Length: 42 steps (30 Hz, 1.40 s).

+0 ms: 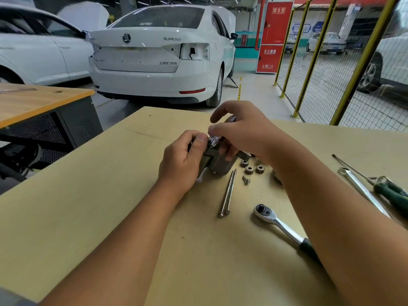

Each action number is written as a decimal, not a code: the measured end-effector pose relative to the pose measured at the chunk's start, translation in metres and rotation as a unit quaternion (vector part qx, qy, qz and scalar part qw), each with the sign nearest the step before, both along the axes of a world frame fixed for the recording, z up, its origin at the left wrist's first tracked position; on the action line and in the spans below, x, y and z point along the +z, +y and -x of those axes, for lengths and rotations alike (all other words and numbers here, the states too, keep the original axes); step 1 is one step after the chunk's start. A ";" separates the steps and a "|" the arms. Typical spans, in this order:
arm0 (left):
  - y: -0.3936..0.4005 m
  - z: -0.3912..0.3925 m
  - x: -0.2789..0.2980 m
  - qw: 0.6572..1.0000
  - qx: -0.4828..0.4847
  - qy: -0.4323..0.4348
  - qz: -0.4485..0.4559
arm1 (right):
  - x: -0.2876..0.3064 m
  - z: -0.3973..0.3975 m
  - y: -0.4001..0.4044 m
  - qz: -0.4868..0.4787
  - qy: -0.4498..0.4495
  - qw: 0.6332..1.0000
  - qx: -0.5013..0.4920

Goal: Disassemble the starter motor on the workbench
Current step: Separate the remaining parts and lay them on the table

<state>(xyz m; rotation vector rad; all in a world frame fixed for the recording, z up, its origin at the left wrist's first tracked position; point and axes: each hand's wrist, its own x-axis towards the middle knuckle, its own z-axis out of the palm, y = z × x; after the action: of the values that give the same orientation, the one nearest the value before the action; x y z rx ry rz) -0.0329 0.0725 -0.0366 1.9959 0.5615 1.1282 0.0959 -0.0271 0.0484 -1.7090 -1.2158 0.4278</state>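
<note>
The grey starter motor housing (217, 161) lies on the tan workbench (88, 195), mid-table. My left hand (184, 161) grips its left end, thumb on top. My right hand (240, 131) curls over its upper end, fingers around a shiny metal part (215, 140) that pokes out there. Much of the motor is hidden under both hands. To its right lie three small pinion gears (251, 168), a short bolt (245, 180) and two long through-bolts (228, 193).
A ratchet wrench (280, 226) lies front right. A combination spanner (362, 191), a green-handled screwdriver (388, 191) and a thin rod sit at the right edge. A second bench (33, 102) stands left, a white car (159, 54) behind, and a yellow mesh fence (309, 62) to the right.
</note>
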 end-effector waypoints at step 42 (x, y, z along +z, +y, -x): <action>0.002 -0.001 -0.003 1.000 -0.013 -0.015 -0.002 | 0.003 0.004 -0.004 0.019 -0.049 0.998 -0.017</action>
<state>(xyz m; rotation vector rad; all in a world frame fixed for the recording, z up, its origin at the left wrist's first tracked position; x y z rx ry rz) -0.0316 0.0746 -0.0400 1.9805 0.5174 1.1436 0.0923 -0.0314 0.0516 -1.7979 -1.2548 0.3519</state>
